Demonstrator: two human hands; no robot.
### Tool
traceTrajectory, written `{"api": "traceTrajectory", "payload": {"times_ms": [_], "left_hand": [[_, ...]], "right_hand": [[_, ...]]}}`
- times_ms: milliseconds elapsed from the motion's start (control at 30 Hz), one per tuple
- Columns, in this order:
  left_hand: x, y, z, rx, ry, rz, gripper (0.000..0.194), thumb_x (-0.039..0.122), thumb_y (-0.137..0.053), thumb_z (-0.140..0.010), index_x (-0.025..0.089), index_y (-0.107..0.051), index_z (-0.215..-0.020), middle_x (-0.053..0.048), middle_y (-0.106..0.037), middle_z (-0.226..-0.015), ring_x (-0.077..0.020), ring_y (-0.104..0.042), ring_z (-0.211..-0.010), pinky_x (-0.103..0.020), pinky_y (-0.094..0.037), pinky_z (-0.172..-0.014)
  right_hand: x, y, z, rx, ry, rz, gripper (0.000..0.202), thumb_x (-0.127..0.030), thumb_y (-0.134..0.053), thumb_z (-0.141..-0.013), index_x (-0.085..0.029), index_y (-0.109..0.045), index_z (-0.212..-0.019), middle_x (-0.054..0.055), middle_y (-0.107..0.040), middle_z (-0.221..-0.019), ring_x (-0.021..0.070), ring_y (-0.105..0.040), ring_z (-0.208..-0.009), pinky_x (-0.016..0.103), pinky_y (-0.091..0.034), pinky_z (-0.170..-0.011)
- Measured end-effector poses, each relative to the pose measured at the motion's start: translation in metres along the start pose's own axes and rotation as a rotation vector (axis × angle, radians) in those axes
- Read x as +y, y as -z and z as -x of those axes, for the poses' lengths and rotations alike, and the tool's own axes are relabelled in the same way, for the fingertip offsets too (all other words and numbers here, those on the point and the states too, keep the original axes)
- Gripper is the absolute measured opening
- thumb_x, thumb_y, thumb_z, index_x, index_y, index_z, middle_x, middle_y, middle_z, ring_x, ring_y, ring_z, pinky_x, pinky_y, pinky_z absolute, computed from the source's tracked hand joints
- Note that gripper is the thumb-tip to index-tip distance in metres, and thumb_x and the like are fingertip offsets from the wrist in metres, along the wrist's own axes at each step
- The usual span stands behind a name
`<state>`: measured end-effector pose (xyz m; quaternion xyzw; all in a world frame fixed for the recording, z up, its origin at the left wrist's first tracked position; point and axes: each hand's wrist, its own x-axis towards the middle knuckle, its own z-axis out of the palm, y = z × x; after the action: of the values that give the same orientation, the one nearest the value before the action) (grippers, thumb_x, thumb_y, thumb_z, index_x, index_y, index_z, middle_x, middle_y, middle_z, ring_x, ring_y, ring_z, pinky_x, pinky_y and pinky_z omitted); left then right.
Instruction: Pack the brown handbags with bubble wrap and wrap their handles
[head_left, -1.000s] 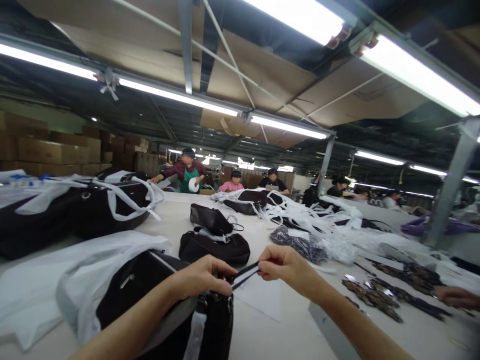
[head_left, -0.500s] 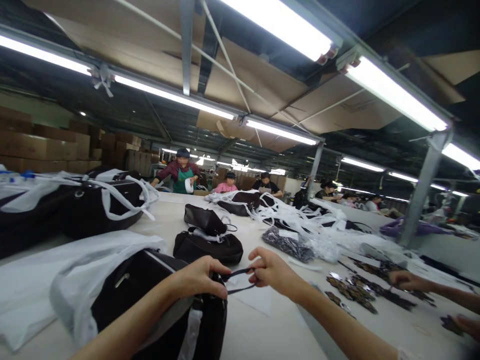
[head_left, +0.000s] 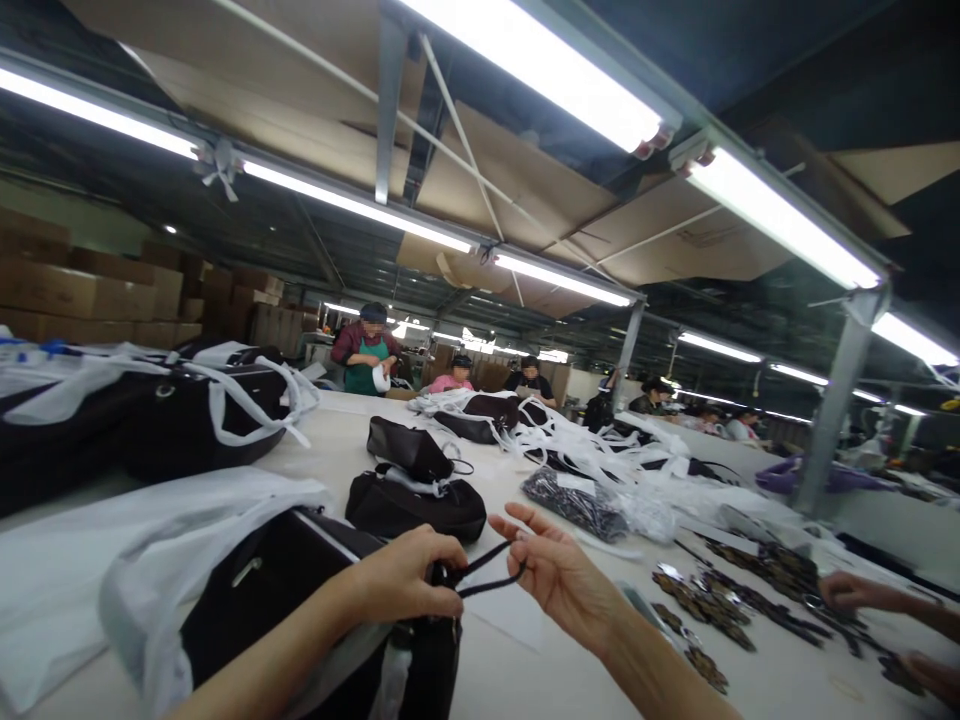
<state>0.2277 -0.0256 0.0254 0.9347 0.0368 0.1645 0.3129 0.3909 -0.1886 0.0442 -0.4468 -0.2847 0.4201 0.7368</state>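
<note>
A black handbag (head_left: 255, 580) with a small metal fitting lies before me, partly wrapped in white tissue (head_left: 150, 560). At the bag's right end my left hand (head_left: 416, 575) is closed, thumb and fingers pinching the base of a thin black strap (head_left: 491, 588). The strap forms a loop that runs to the right. My right hand (head_left: 551, 570) grips the loop's far end between thumb and fingers, with the other fingers lifted. Just where the strap joins the bag is hidden by my left hand.
Two small black bags (head_left: 416, 500) lie beyond my hands. More wrapped bags (head_left: 217, 400) stand at left. Strips of white wrapping (head_left: 570, 430) cover the far table. At right, a co-worker's hand (head_left: 847, 592) is near brown-patterned pieces (head_left: 705, 605). People sit or stand behind.
My right hand has turned more palm-up and shifted slightly right, still on the loop, which now slants upward. My left hand keeps its place. The co-worker's hand at right has moved right.
</note>
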Motion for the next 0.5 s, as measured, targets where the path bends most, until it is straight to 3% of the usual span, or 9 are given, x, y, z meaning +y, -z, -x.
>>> {"api": "traceTrajectory", "payload": {"times_ms": [133, 333, 500], "left_hand": [[0.002, -0.003, -0.001, 0.009, -0.058, -0.008, 0.017, 0.024, -0.067, -0.074, 0.022, -0.072, -0.090, 0.000, -0.068, -0.088, -0.0197, -0.056, -0.092, -0.026, -0.039, -0.082], [0.002, -0.011, -0.007, 0.007, -0.155, 0.039, 0.008, 0.016, -0.066, -0.073, 0.021, -0.071, -0.077, 0.004, -0.068, -0.076, -0.0161, -0.056, -0.083, -0.024, -0.037, -0.082], [-0.002, -0.013, -0.009, 0.031, -0.162, 0.066, 0.008, 0.015, -0.065, -0.074, 0.020, -0.071, -0.076, 0.003, -0.066, -0.074, -0.0158, -0.057, -0.082, -0.022, -0.038, -0.078]], "right_hand": [[-0.001, 0.005, 0.005, -0.048, 0.014, 0.233, 0.046, -0.021, -0.085, -0.060, -0.019, -0.060, -0.099, 0.004, -0.070, -0.102, 0.0110, -0.065, -0.057, 0.030, -0.055, -0.062], [0.005, 0.000, 0.002, 0.059, 0.074, 0.077, 0.041, -0.021, -0.086, -0.055, -0.018, -0.062, -0.088, 0.003, -0.069, -0.097, 0.0004, -0.044, -0.046, 0.022, -0.049, -0.057], [-0.008, 0.008, 0.009, -0.192, 0.066, 0.526, 0.040, -0.024, -0.080, -0.068, -0.018, -0.069, -0.106, 0.000, -0.067, -0.079, 0.0117, -0.061, -0.072, 0.024, -0.048, -0.070]]}}
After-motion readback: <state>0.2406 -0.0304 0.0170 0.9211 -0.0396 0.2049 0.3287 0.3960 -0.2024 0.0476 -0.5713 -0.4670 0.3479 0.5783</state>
